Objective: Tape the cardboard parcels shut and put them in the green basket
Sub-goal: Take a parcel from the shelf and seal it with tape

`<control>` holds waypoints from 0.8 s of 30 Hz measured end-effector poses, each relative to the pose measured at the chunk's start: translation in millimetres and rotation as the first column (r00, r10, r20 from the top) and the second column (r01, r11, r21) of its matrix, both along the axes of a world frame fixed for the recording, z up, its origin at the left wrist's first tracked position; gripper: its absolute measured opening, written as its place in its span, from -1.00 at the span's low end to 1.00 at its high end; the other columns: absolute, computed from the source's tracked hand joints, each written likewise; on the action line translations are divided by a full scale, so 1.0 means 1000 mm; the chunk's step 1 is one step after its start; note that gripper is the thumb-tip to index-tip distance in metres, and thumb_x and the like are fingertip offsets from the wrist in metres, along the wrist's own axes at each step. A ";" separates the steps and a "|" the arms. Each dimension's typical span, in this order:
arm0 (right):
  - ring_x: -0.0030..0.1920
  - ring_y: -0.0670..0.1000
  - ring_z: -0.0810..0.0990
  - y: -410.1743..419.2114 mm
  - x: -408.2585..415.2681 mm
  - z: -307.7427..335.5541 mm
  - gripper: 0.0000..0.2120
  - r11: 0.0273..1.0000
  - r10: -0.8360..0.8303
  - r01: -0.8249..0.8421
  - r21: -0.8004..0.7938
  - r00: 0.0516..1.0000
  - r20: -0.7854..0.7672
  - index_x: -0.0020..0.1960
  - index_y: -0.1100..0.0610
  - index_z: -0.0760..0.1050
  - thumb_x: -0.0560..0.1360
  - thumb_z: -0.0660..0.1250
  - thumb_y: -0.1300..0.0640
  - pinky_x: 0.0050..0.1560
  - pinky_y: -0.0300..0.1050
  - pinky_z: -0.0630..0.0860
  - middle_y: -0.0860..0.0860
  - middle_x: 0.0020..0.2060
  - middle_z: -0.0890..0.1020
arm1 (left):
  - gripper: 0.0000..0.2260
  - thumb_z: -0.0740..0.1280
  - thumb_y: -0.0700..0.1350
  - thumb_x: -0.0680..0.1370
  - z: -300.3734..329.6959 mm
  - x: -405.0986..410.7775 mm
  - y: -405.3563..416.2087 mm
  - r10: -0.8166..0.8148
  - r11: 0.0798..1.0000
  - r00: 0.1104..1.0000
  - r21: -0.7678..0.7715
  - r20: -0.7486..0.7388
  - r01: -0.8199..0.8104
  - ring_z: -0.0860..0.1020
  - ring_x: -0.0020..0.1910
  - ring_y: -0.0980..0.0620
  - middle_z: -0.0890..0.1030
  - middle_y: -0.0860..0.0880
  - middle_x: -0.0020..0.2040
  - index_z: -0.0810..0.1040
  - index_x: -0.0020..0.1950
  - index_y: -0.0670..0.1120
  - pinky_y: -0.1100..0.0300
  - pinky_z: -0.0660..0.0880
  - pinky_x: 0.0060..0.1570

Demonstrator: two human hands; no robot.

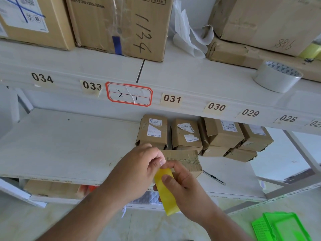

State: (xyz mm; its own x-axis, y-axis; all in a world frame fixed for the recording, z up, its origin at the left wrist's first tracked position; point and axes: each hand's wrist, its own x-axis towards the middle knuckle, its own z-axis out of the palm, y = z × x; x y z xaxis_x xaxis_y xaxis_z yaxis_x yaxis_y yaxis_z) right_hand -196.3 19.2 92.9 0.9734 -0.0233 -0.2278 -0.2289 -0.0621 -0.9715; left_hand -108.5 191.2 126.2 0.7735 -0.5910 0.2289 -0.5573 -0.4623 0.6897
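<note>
A small cardboard parcel (184, 160) lies at the front of the lower shelf, just behind both hands. My left hand (139, 169) pinches the top end of a yellow strip of tape (167, 192) with thumb and fingertips. My right hand (184, 186) holds the strip lower down, thumb pressed on its face; the strip hangs down past my palm. Several more small parcels (186, 134) with white labels stand in a row behind. A green basket (284, 226) sits on the floor at the lower right, partly cut off by the frame.
A roll of clear tape (276, 76) stands on the upper shelf at right, with large cartons (121, 26) behind it. A utility knife (214, 177) lies on the lower shelf right of the parcel. Numbered stickers line the shelf edge (172, 99).
</note>
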 end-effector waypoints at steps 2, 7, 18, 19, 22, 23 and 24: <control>0.06 0.33 0.66 0.000 0.000 0.003 -0.76 1.000 0.019 -0.019 -0.005 1.000 -0.001 0.24 -0.17 0.51 0.62 0.26 0.05 0.09 0.48 0.57 0.18 -0.05 0.70 | -0.84 0.27 -0.07 0.68 -0.002 0.001 0.001 -0.030 1.000 1.000 -0.007 -0.002 0.030 0.50 -0.08 0.18 0.50 0.21 -0.08 0.52 -0.09 0.10 0.27 0.42 -0.16; 0.10 0.29 0.67 0.002 0.002 0.004 -0.37 0.998 0.029 -0.031 -0.061 0.999 -0.040 0.61 -0.11 0.15 0.60 0.29 0.00 0.16 0.45 0.56 0.18 0.03 0.70 | -0.82 0.13 0.03 0.70 -0.004 0.005 0.003 -0.050 0.999 0.995 -0.021 -0.091 0.048 0.54 -0.05 0.20 0.55 0.27 -0.06 0.47 -0.04 0.21 0.28 0.45 -0.11; 0.19 0.18 0.69 0.003 0.002 0.003 -0.38 0.997 -0.019 0.021 0.068 0.999 -0.030 0.56 -0.01 0.27 0.52 0.27 0.15 0.19 0.09 0.61 0.16 0.15 0.72 | -0.80 0.19 0.05 0.70 -0.045 0.014 0.019 0.299 0.950 0.932 -0.022 -0.207 -0.310 0.48 -0.38 0.07 0.55 0.11 -0.31 0.49 -0.08 0.05 -0.01 0.49 -0.26; 0.20 0.17 0.68 0.003 0.003 0.002 -0.39 0.997 -0.026 0.028 0.068 0.999 -0.030 0.55 -0.03 0.28 0.51 0.27 0.15 0.20 0.09 0.61 0.14 0.15 0.72 | -0.68 0.17 0.17 0.67 -0.045 0.004 0.016 0.307 0.936 0.891 -0.061 -0.334 -0.345 0.47 -0.43 0.10 0.56 0.08 -0.36 0.53 -0.12 0.02 -0.01 0.51 -0.26; 0.14 0.09 0.70 0.004 0.005 -0.001 -0.43 0.994 -0.056 0.059 0.093 0.998 -0.036 0.49 -0.02 0.36 0.48 0.26 0.17 0.04 -0.06 0.64 0.09 0.12 0.73 | -0.38 0.15 0.53 0.48 -0.049 -0.029 0.001 0.169 0.895 0.675 -0.175 -0.718 -0.411 0.67 -0.20 0.06 0.70 0.03 -0.22 0.65 -0.11 0.02 0.00 0.60 -0.01; 0.12 0.07 0.71 0.006 0.006 -0.002 -0.45 0.991 -0.062 0.065 0.121 0.998 -0.034 0.47 0.01 0.37 0.48 0.25 0.20 -0.01 -0.10 0.63 0.10 0.10 0.73 | -0.35 0.18 0.57 0.43 -0.051 -0.035 -0.005 0.098 0.883 0.604 -0.211 -0.791 -0.420 0.70 -0.04 0.03 0.74 0.00 -0.08 0.68 -0.03 0.03 -0.03 0.59 0.13; 0.09 0.08 0.72 0.007 0.007 -0.003 -0.48 0.986 -0.070 0.075 0.149 0.997 -0.036 0.44 0.04 0.39 0.49 0.25 0.22 -0.03 -0.10 0.63 0.12 0.09 0.73 | -0.34 0.23 0.55 0.42 -0.054 -0.038 -0.010 0.036 0.860 0.538 -0.248 -0.842 -0.446 0.70 0.07 -0.02 0.74 -0.04 0.02 0.69 0.04 0.00 -0.07 0.57 0.22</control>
